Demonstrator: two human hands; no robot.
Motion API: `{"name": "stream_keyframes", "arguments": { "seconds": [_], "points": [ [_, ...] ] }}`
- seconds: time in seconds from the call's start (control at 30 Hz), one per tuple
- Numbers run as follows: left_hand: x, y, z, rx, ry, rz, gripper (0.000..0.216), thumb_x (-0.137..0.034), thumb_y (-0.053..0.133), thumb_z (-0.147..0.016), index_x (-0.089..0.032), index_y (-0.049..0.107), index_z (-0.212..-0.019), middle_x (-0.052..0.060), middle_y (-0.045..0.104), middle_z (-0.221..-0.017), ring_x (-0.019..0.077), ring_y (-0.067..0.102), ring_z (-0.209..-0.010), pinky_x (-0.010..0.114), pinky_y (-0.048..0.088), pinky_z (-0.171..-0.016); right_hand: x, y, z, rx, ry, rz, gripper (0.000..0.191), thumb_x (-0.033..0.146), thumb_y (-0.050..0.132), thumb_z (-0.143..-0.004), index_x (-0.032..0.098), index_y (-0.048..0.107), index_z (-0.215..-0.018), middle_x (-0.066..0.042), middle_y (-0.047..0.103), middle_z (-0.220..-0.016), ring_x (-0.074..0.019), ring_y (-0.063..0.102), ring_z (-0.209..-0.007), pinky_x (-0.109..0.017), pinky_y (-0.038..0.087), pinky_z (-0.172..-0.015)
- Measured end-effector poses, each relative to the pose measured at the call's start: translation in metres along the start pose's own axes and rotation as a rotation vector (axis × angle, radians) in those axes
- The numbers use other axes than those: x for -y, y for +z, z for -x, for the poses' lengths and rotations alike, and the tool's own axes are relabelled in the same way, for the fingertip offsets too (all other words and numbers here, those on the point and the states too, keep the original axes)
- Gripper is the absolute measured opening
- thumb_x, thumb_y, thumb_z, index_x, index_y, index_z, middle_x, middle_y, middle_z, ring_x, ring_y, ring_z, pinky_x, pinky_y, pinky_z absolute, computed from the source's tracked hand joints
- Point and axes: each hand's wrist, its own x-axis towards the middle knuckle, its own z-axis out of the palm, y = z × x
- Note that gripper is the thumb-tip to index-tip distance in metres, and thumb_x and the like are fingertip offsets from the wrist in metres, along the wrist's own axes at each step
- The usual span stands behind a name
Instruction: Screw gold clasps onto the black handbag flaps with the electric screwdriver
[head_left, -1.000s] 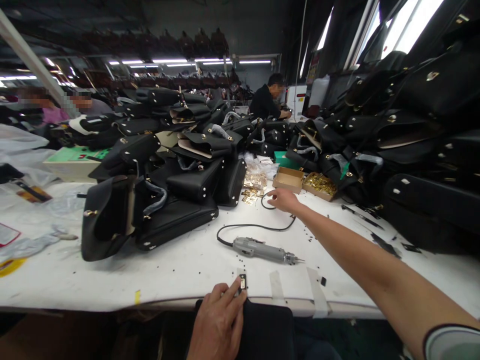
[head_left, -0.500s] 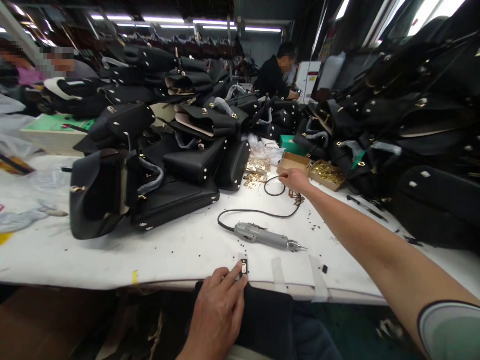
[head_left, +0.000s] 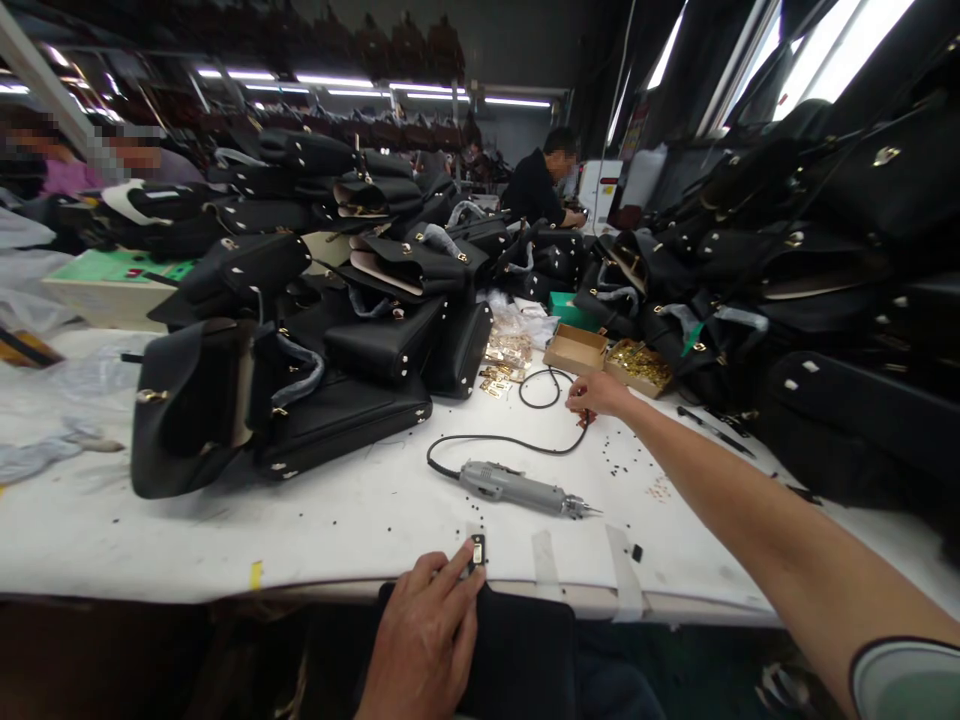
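At the table's front edge my left hand (head_left: 429, 632) is closed on a black leather piece (head_left: 525, 640) that hangs over my lap. Its fingertips press beside a small metal plate (head_left: 478, 552) on the tab lying on the table. My right hand (head_left: 598, 393) is stretched far forward, fingers pinched together over a little heap of copper-coloured parts (head_left: 586, 419); whether something is between the fingertips is hidden. Between the two hands lies a grey electric screwdriver (head_left: 514, 488), its bit pointing right, its black cord (head_left: 510, 437) looping back past my right hand.
Black handbags (head_left: 345, 420) are piled left, behind and right. Gold metal plates (head_left: 499, 375), an open cardboard box (head_left: 576, 348) and a box of gold fittings (head_left: 637, 366) stand at the back. Small dark bits dot the white table (head_left: 300, 540). Another person (head_left: 536, 185) works beyond.
My right hand has moved from the cord loop nearer to me, over the copper-coloured heap. My left hand keeps its hold at the table edge. The view has tilted slightly.
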Motion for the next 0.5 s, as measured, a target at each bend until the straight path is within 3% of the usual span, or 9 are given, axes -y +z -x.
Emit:
{"name": "stream_keyframes", "arguments": {
  "seconds": [0.13,0.27,0.37,0.5],
  "points": [
    [-0.005,-0.004,-0.002,0.041,-0.038,0.018,0.041,-0.007,0.051,-0.088,-0.026,0.069,-0.119,0.005,0.066,-0.133,0.0267,0.06,-0.104,0.045,0.058,-0.082,0.006,-0.001,0.012,-0.031,0.027,-0.059,0.016,0.03,0.076,-0.075,0.018,0.073,-0.086,-0.001,0.071,-0.067,-0.0144,0.066,-0.057,-0.023,0.049,-0.059],
    [-0.011,-0.01,-0.005,0.094,-0.083,0.06,0.036,-0.009,0.054,-0.089,-0.026,0.07,-0.116,0.004,0.066,-0.133,0.0265,0.059,-0.102,0.046,0.056,-0.083,0.025,0.001,0.035,-0.103,-0.02,-0.15,0.017,0.028,0.071,-0.081,0.016,0.069,-0.092,-0.006,0.074,-0.081,-0.0152,0.068,-0.065,-0.023,0.049,-0.059],
    [-0.013,-0.012,-0.006,0.103,-0.106,0.083,0.032,-0.012,0.057,-0.09,-0.026,0.071,-0.115,0.006,0.066,-0.132,0.0265,0.058,-0.102,0.046,0.055,-0.084,0.053,0.012,0.072,-0.082,-0.125,-0.318,0.019,0.034,0.066,-0.085,0.016,0.068,-0.093,-0.007,0.075,-0.087,-0.0155,0.068,-0.073,-0.022,0.051,-0.06],
    [-0.014,-0.013,-0.006,0.111,-0.12,0.099,0.029,-0.015,0.058,-0.092,-0.026,0.072,-0.115,0.006,0.067,-0.132,0.0258,0.057,-0.104,0.046,0.054,-0.087,0.098,0.046,0.143,0.106,-0.267,-0.69,0.024,0.039,0.071,-0.08,0.016,0.07,-0.089,-0.006,0.074,-0.08,-0.0166,0.068,-0.071,-0.025,0.054,-0.061]
  ]
}}
